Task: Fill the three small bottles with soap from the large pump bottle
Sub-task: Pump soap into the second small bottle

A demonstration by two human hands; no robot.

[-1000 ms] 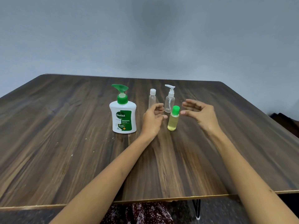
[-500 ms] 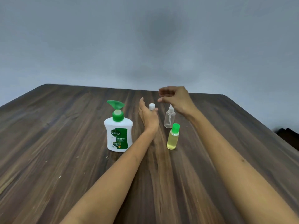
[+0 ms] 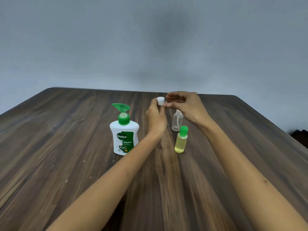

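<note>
On the counter: pump bottle at left, capped bottle at right, nearer than spray bottle just behind it. Between them, raised in left hand, third bottle; right hand alongside.

A dark wooden table fills the lower half of the view, its grain running in long streaks of brown and near-black toward the far edge; the far left corner is rounded, the far right corner too; small pale flecks dot the surface near the left side. Behind it rises a plain grey-blue wall, bare and evenly lit; a soft dark shadow patch sits high at its centre, fading downward. Past the table's right edge, a dark shape shows low down, too dim to identify.
</note>
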